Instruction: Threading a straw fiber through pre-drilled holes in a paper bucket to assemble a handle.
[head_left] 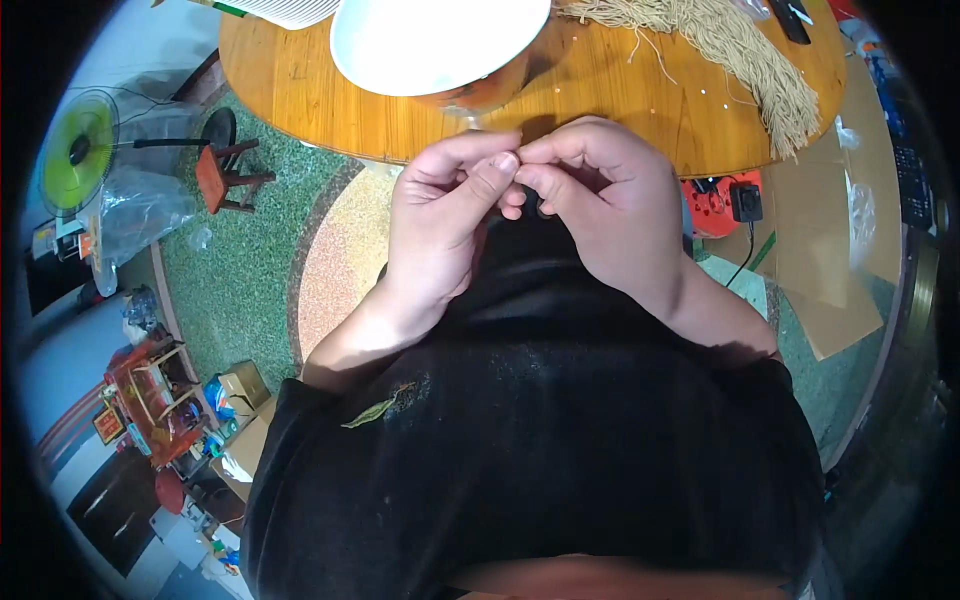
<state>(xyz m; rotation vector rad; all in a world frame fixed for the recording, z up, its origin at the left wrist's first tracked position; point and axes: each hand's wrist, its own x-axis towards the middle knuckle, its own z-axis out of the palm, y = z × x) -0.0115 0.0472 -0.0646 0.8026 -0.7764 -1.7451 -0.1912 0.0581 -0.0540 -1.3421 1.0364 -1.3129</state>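
Note:
My left hand [445, 205] and my right hand [615, 190] meet at the fingertips, just off the near edge of the wooden table [310, 90]. Thumb and forefinger of each are pinched together, closed on something too small to make out. Right beyond them stands a white basin [440, 45], raised on a support whose side shows below its rim. A thick bundle of beige cord [735, 60] lies across the table at the far right, with loose strands trailing from it.
Small white bits dot the table's right side. A dark handled tool [788, 20] lies at its far right. Below are a red perforated stool [712, 210] and a black adapter [746, 202]; cardboard [820, 260] lies right. At left stand a small wooden stool [215, 180] and a green fan [80, 150].

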